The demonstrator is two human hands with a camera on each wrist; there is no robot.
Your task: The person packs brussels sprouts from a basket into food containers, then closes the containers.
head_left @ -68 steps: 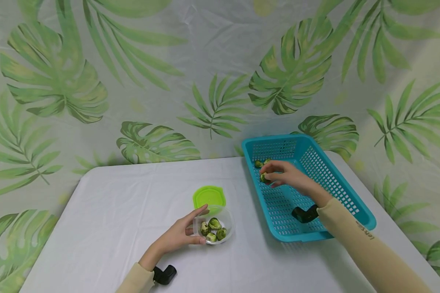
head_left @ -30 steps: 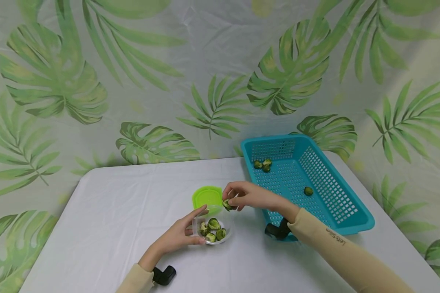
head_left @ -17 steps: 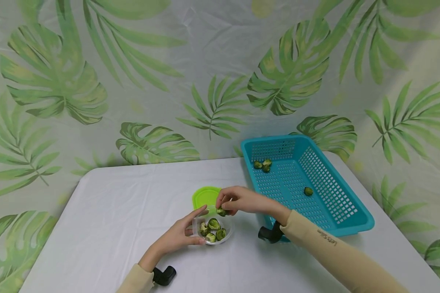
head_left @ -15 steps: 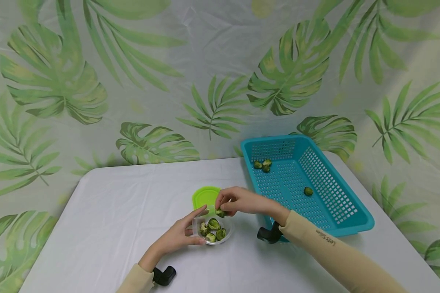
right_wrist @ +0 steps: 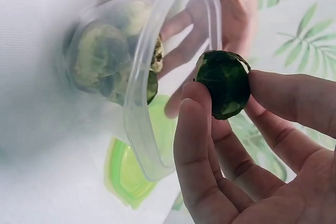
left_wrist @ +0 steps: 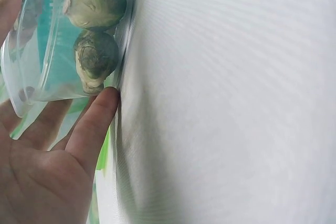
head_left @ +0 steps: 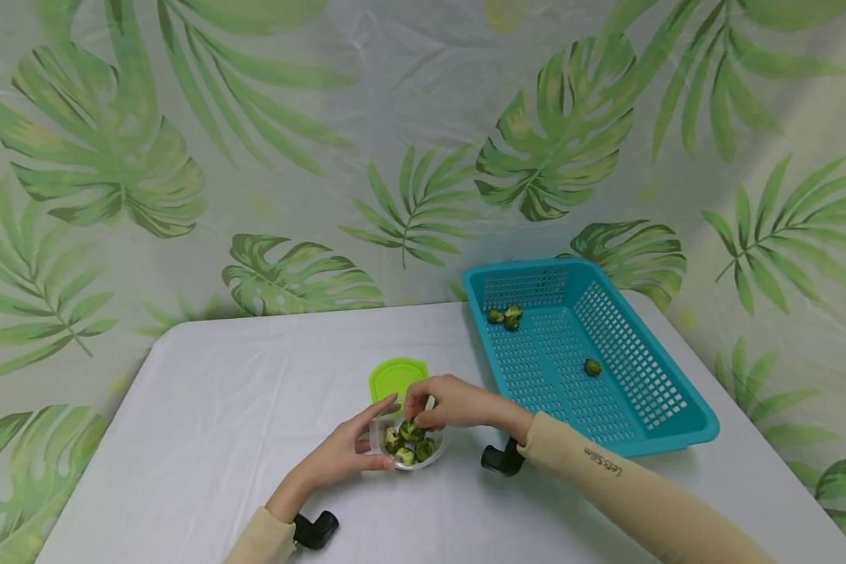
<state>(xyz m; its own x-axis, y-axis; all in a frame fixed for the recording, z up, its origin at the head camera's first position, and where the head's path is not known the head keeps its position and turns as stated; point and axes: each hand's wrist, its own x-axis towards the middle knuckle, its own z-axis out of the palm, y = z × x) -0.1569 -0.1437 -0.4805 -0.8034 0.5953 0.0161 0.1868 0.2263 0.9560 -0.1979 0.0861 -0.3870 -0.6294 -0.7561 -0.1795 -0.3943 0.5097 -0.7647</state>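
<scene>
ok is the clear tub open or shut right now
Open: the clear tub is uncovered at the top, with sprouts inside, and the green lid lies on the table beyond it.

Room left of lid (head_left: pixel 392 376) (basket (head_left: pixel 553 348) right)

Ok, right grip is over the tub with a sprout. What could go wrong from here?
1. The held sprout is pinched at the fingertips of the right grip, so it might slip early and strike the clear tub at its rim.
2. Other sprouts lie in the tub below, so this one could bounce off them.
3. The left grip holds the tub from its left side, so a bump might still shift it.
</scene>
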